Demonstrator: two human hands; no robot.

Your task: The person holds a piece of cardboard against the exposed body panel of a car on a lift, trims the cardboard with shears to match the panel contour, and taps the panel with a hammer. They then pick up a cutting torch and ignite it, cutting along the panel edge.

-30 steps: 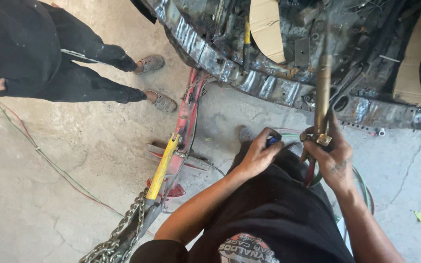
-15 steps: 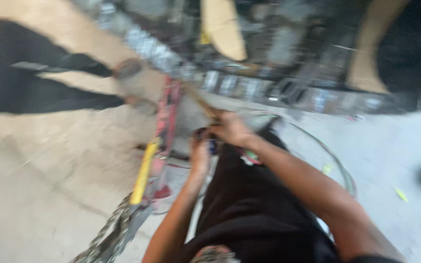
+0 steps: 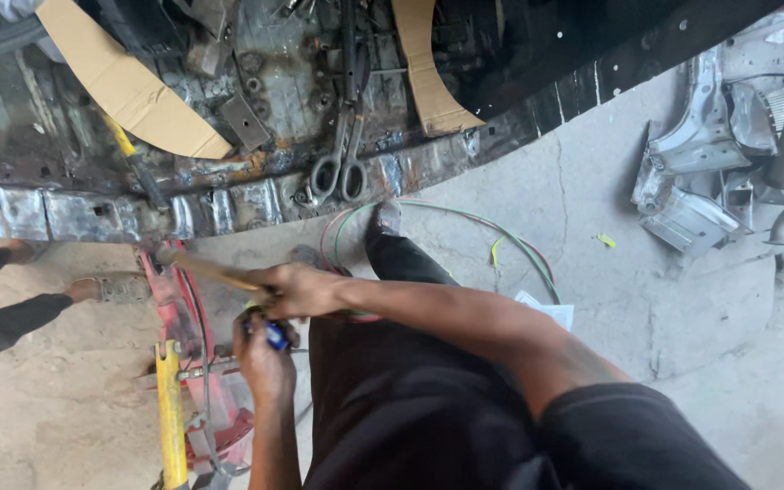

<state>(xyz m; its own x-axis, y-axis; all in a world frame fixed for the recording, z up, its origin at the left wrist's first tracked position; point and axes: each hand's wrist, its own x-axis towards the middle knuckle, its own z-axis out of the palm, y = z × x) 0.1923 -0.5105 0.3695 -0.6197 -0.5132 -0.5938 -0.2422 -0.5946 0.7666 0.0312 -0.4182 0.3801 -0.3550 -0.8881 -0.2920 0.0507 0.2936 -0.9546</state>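
Observation:
My right hand [image 3: 297, 290] reaches across to the left and grips a long brass-coloured torch tube [image 3: 201, 269] that points left toward the red jack. Just below it my left hand [image 3: 260, 349] is closed on a small blue object [image 3: 276, 336]. Both hands hover over my black trousers, near the rusty car sill [image 3: 229, 204]. Red and green hoses [image 3: 465, 218] loop on the concrete behind my shoe [image 3: 383, 222].
A red jack [image 3: 179, 308] with a yellow handle [image 3: 171, 417] lies at the left. Another person's legs and shoes [image 3: 106, 289] are at the far left. Metal shears [image 3: 339, 168] and cardboard pieces [image 3: 129, 91] rest on the car floor. Scrap body panels [image 3: 710, 154] lie at the right.
The view swung right and steadied. My right hand brought the torch tube down from upright to pointing left, and both hands moved closer together over my lap.

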